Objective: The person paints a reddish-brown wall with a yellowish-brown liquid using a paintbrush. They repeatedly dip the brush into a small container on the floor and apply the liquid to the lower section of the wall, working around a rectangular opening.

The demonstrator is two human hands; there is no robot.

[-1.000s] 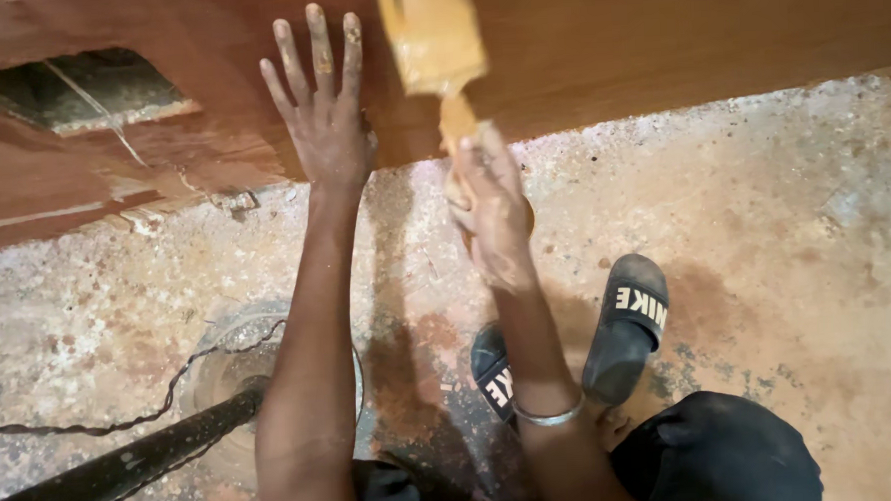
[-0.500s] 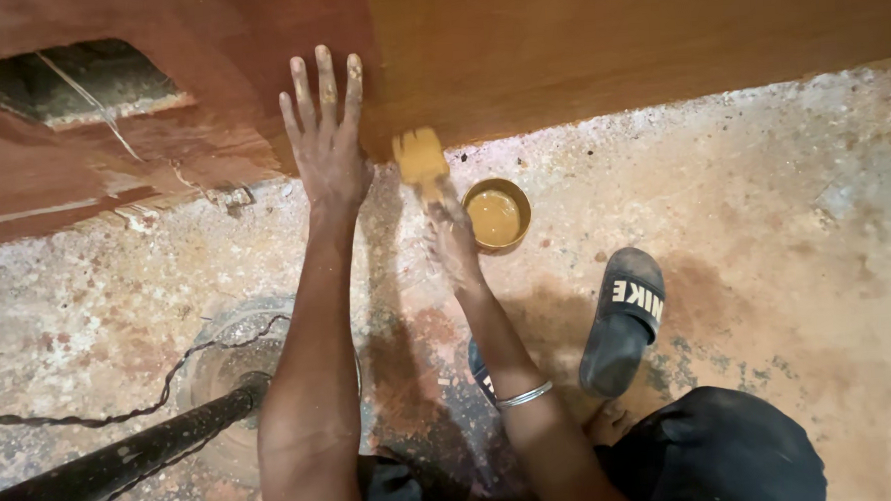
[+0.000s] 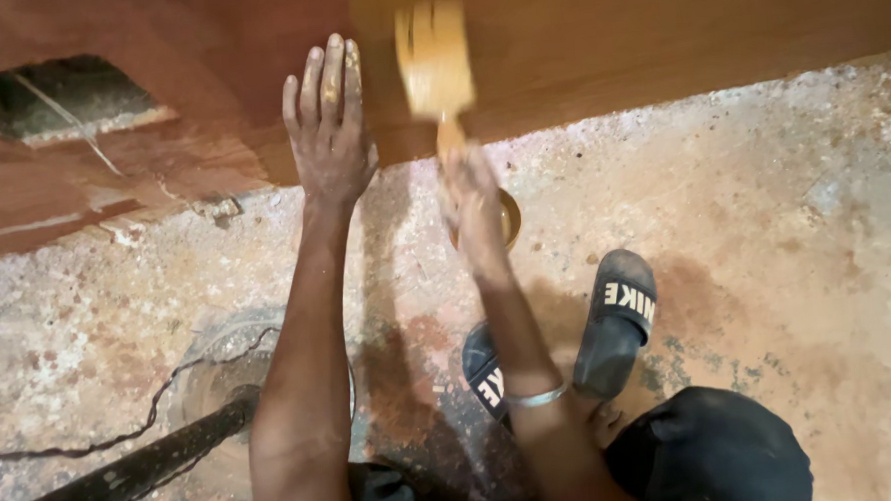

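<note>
Gripping the handle of a wide flat paintbrush with yellow-tan bristles (image 3: 435, 61), the right hand (image 3: 471, 201) is blurred; its fingers are wrapped shut around the handle, though the exact finger placement cannot be told. The bristles lie up against the broad reddish-brown wooden panel (image 3: 656, 31), inside a lighter orange-brown area that spreads to the right of the brush. The brush sits just above the panel's lower edge.

Left hand (image 3: 328, 135) flat on the panel, fingers close together and pointing up, palm pressed to the wood just left of the brush; yellowish smears on the fingers. It holds nothing.

Panel's lower edge meets the speckled, stained concrete floor (image 3: 785, 216) in a slanting line. Open floor to the right of the arm. At upper left, a rectangular cut-out opening (image 3: 53, 97) in the panel.

Small round tin with yellow-tan liquid (image 3: 507, 218) stands on the floor, partly hidden behind the right hand, near the panel edge.

Thin silver bangle (image 3: 537, 397) on the right wrist. Black slide sandals (image 3: 614, 323) below, one each side of the forearm. Round floor drain (image 3: 220, 361) and dark pipe (image 3: 115, 480) at lower left.
</note>
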